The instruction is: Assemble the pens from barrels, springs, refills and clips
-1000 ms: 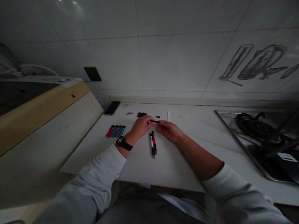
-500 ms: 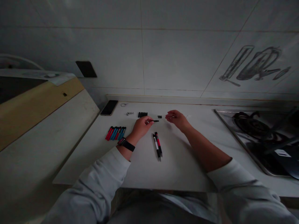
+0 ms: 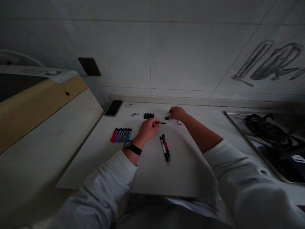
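My left hand (image 3: 148, 127) is closed on a thin black pen part (image 3: 161, 123) that pokes out to the right, just above the white counter (image 3: 152, 171). Far back on the counter, my right hand (image 3: 177, 113) reaches with curled fingers to small pieces beside a little black part (image 3: 166, 118); what it grips I cannot make out. Two assembled pens (image 3: 165, 149), one with red, lie side by side in front of my hands.
A row of red and blue pen barrels (image 3: 121, 135) lies to the left. Behind it are small springs (image 3: 135, 114), a row of black caps (image 3: 148, 115) and a phone (image 3: 113, 108). A gas hob (image 3: 271, 140) is set in the counter at right.
My right hand left the left hand and reached back across the counter to the small parts. The left hand has kept hold of the black pen part.
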A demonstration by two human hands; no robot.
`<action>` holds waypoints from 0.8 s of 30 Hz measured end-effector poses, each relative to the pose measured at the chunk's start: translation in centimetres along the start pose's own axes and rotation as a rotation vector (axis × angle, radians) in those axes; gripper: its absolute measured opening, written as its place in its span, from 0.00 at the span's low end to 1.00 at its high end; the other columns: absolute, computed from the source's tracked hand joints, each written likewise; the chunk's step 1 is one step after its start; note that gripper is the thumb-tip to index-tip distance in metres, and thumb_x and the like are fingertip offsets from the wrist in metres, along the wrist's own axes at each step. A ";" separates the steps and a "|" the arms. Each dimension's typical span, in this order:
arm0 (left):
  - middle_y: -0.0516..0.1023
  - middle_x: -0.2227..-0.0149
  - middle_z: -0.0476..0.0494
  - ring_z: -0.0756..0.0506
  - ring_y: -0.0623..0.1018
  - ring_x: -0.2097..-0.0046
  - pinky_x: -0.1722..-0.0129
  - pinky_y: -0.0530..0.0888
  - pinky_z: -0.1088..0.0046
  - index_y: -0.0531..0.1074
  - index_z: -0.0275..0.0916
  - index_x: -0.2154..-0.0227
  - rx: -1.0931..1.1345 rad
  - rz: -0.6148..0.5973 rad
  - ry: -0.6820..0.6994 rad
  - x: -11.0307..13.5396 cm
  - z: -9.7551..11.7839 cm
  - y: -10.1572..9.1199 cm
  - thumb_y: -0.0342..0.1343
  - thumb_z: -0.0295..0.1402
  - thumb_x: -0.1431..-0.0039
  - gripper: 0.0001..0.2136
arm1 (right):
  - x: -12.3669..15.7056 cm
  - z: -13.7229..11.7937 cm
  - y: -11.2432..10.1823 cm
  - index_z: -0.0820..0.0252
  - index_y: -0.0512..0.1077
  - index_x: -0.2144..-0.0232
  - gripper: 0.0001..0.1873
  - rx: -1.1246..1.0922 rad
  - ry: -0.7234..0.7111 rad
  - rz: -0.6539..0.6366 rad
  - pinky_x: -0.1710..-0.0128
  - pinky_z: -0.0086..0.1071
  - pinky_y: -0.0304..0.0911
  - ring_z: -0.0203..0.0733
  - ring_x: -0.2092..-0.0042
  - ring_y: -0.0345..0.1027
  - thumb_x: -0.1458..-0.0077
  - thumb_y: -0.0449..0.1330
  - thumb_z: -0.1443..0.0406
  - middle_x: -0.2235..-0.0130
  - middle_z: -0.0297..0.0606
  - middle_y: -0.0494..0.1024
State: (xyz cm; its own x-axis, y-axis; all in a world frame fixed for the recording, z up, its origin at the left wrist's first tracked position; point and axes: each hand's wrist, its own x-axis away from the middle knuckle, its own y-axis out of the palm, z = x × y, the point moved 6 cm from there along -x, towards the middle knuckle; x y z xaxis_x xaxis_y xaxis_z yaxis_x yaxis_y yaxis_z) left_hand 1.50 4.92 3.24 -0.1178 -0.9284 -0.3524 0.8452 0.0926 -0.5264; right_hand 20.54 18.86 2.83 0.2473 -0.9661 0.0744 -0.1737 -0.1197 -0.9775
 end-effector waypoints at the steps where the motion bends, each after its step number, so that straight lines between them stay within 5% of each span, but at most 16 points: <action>1: 0.84 0.61 0.45 0.46 0.81 0.62 0.59 0.77 0.68 0.78 0.41 0.61 0.001 0.000 0.000 0.0 0.1 0.0 0.62 0.30 0.38 0.04 | 0.0 0.0 0.0 0.58 0.81 0.55 0.18 0.019 -0.002 -0.005 0.48 0.34 0.66 0.49 0.48 0.75 0.50 0.65 0.70 0.52 0.44 0.83; 9: 0.84 0.61 0.45 0.46 0.80 0.62 0.59 0.76 0.68 0.79 0.40 0.61 -0.025 0.012 0.009 0.0 0.3 -0.1 0.63 0.30 0.39 0.04 | 1.6 -0.3 -0.7 0.56 0.81 0.51 0.19 0.097 -0.098 -0.033 0.46 0.35 0.64 0.49 0.46 0.74 0.44 0.61 0.70 0.49 0.44 0.82; 24: 0.84 0.61 0.45 0.46 0.81 0.62 0.57 0.77 0.67 0.78 0.41 0.61 -0.020 0.005 0.012 0.0 0.0 -0.2 0.62 0.30 0.38 0.04 | 2.7 -1.6 -0.4 0.54 0.83 0.58 0.13 0.071 -0.166 -0.022 0.51 0.34 0.64 0.50 0.50 0.75 0.47 0.66 0.69 0.54 0.41 0.84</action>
State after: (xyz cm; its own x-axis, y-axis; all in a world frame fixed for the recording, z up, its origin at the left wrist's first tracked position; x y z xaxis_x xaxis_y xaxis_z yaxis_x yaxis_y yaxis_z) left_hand 1.32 4.87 3.33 -0.1203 -0.9236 -0.3641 0.8350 0.1042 -0.5402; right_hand 19.76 15.97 3.76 0.4049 -0.9119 0.0677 -0.1003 -0.1179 -0.9879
